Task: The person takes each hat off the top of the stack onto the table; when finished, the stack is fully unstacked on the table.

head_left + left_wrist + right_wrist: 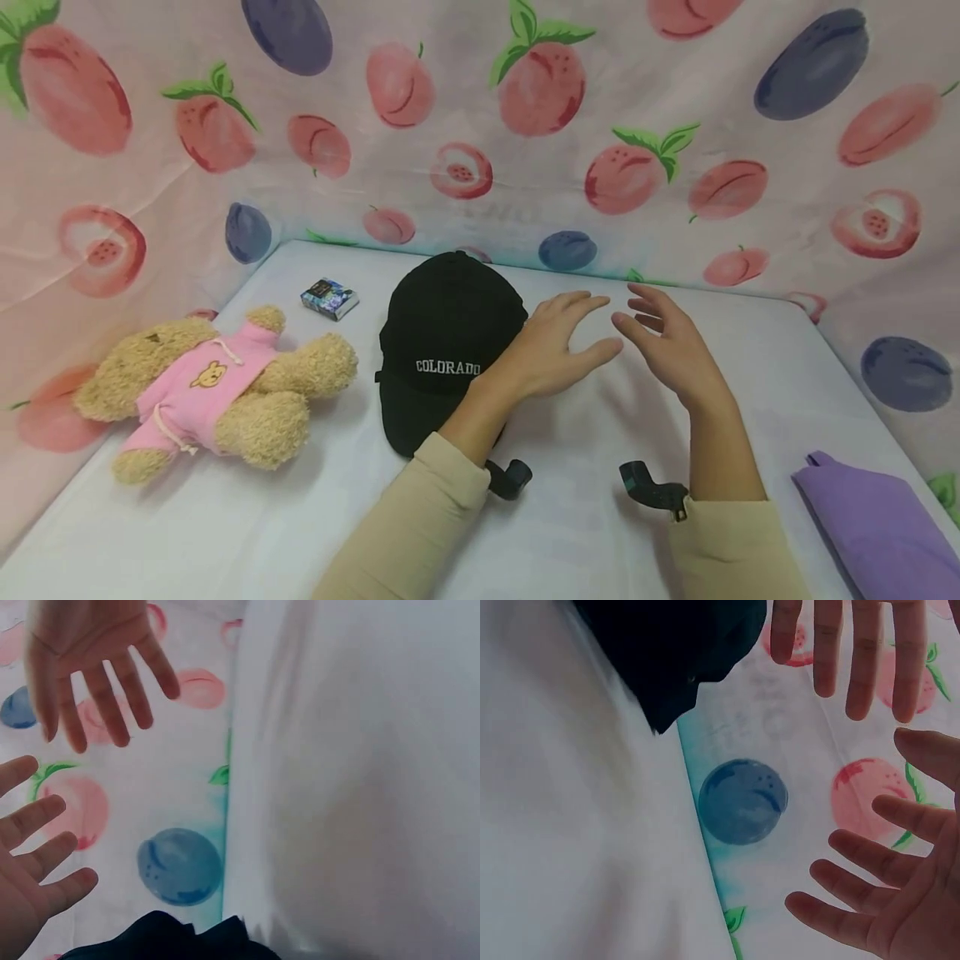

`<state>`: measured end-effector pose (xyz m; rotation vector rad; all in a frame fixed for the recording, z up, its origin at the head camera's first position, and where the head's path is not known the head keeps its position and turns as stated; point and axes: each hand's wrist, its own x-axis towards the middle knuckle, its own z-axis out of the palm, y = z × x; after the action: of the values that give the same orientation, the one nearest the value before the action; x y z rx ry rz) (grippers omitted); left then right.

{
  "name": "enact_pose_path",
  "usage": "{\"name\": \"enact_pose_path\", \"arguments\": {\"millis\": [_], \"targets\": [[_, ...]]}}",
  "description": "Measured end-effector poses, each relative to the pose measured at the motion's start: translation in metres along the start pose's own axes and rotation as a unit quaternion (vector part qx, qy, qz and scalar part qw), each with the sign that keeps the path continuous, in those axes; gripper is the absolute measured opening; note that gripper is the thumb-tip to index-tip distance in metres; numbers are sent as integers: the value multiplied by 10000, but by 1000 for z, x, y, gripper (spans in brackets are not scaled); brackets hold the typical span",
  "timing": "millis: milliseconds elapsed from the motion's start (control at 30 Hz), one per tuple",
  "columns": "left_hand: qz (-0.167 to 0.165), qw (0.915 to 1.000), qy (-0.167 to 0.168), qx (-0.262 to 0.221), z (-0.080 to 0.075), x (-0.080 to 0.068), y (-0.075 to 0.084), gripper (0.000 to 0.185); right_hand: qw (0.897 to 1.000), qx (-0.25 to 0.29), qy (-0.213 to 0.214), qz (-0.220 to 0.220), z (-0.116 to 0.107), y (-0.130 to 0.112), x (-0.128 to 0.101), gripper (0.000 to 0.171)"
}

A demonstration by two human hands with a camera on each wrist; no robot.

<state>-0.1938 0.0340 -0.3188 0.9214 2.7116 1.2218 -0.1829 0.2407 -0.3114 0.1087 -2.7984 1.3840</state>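
Nearest the viewer, two beige sleeves (420, 508) come in from the bottom edge, each with a small black wrist camera (651, 487) strapped at the cuff, and a folded purple cloth (877, 525) lies at the lower right corner of the white counter (570, 533). Just beyond, the left hand (551, 346) hovers with its fingers straight and spread, released and holding nothing; its wrist crosses in front of the right side of the black cap (442, 350), which lies flat on the counter with "COLORADO" stitched in white on its front. Whether the forearm brushes the cap or clears it cannot be told. The right hand (667, 342) floats close beside the left, fingertips almost meeting, also loose and empty, over bare counter to the right of the cap. Both wrist views confirm splayed fingers with nothing between them, the cap's dark edge (675, 652) just at the border. To the left, well apart from the hands, a teddy bear in a pink hoodie (213, 383) lies on its back, and farther back a small printed box (330, 298) sits near the counter's rear edge. Behind everything hangs a fruit-print sheet (480, 125). By the look of it, the hands are between grasps, poised beside the cap, the nearest thing to them; taking it up would call for the left hand to shift left and close on its crown or brim.
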Motion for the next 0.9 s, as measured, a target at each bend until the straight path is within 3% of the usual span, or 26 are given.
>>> {"name": "enact_pose_path", "arguments": {"millis": [200,600,900], "targets": [[187,9986,306,-388,-11,-9,2,61,9993,356,54,-127,7,-8,1,72],[208,9929,841,-815,-38,-29,3,58,9933,1146,4,-168,24,-16,3,69],[680,9781,1271,-1502,-66,-48,-6,49,9830,1803,-208,-260,41,-23,7,62]]}}
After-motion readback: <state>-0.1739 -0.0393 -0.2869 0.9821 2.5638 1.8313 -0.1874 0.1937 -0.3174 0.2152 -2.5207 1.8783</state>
